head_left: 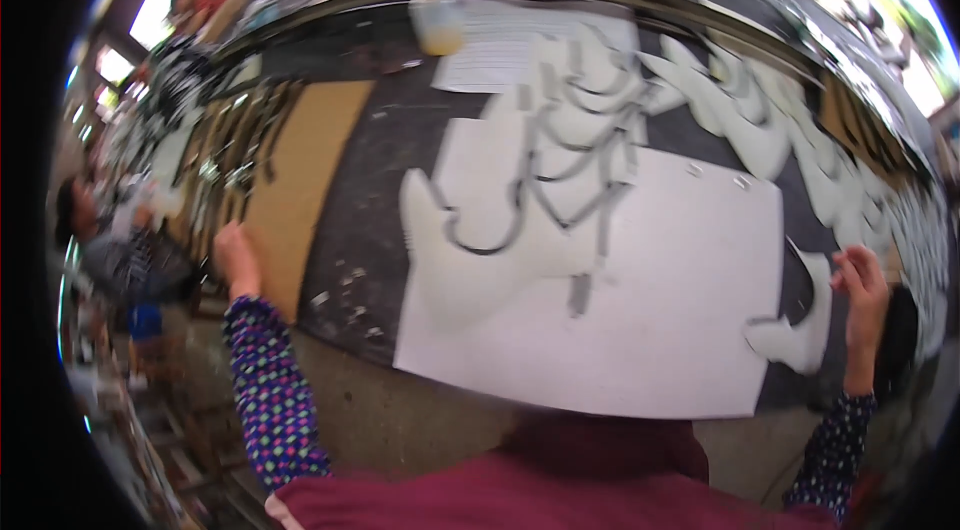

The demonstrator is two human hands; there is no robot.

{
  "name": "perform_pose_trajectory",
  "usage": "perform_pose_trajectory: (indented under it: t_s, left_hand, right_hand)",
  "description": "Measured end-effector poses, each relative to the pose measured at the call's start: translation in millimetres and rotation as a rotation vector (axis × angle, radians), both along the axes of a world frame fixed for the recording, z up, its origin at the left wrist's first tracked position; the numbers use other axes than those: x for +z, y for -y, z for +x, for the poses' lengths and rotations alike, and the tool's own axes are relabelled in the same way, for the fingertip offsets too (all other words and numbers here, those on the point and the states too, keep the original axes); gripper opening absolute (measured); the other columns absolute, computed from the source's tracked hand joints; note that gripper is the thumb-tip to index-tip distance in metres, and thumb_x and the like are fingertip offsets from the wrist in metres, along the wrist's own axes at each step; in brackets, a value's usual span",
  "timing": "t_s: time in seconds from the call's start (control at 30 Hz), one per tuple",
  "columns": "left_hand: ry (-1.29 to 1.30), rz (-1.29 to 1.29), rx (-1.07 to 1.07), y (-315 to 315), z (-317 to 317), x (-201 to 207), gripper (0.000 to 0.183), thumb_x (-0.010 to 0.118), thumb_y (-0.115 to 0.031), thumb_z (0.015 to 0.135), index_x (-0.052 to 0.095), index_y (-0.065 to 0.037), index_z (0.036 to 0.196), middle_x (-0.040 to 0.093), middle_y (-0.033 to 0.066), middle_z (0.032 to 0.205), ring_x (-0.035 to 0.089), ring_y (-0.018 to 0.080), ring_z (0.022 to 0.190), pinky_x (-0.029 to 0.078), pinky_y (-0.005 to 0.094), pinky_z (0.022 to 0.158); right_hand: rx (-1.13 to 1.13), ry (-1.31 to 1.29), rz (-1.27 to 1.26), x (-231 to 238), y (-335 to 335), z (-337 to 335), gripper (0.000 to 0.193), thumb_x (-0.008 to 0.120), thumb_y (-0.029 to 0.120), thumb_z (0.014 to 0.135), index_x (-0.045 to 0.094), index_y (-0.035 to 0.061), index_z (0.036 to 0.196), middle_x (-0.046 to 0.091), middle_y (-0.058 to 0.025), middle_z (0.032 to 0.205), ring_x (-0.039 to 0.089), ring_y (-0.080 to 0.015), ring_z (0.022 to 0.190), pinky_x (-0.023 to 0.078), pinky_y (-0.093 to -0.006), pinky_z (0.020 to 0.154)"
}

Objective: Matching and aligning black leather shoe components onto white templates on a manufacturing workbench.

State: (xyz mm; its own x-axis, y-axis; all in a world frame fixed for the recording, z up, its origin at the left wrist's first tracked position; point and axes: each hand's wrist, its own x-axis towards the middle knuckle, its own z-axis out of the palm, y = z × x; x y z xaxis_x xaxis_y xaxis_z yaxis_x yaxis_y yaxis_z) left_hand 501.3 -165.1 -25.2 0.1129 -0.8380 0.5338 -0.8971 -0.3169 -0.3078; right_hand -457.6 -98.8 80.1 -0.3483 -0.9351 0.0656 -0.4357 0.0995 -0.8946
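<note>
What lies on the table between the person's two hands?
In the head view, a big white sheet fills most of the stretch between the left hand and the right hand, with white cut pieces and grey strips on it.

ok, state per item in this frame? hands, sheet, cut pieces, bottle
left hand: resting at the edge of the tan board, holding nothing visible
right hand: fingers curled, touching a white cut piece
large white sheet: lying flat on the table
white boot-shaped piece: lying flat on the sheet, grey strips across it
bottle: upright, holds yellowish liquid
</note>
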Motion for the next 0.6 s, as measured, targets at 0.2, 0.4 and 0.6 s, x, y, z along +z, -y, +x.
perform_pose_trajectory:
  t_s: [0.2,0.4,0.6]
  left_hand:
    - [-0.526,-0.093,0.26,-0.3,0.8,13.3,0.048,0.028,-0.033,0.107,0.061,0.0,0.122,0.064,0.0223,0.123,0.057,0.043,0.114,0.043,0.048,0.098]
    - [-0.224,-0.134,-0.312,-58.3,-310.1,69.5,0.027,0.05,-0.005,0.102,0.061,0.002,0.126,0.067,0.0177,0.117,0.064,0.0348,0.107,0.052,0.0424,0.092]
    - [-0.26,0.201,-0.954,-120.8,-525.7,57.3,0.038,0.063,0.002,0.083,0.066,0.002,0.121,0.067,0.0112,0.11,0.065,0.0249,0.102,0.051,0.0387,0.088]
  right_hand:
    - [0.115,-0.33,0.108,-1.0,-67.4,12.8,0.021,0.063,0.005,0.096,0.064,0.0012,0.117,0.071,-0.0052,0.101,0.066,-0.0123,0.088,0.052,-0.0255,0.077]
    - [0.489,-0.751,-0.09,-16.0,-81.9,51.9,0.049,0.075,0.018,0.086,0.057,0.0043,0.13,0.061,-0.013,0.126,0.056,-0.0327,0.12,0.042,-0.0429,0.104]
    - [0.561,-1.084,-0.239,-32.6,-78.5,50.7,0.051,0.076,0.024,0.086,0.056,0.0013,0.127,0.056,-0.0131,0.123,0.056,-0.0309,0.113,0.047,-0.0423,0.095]
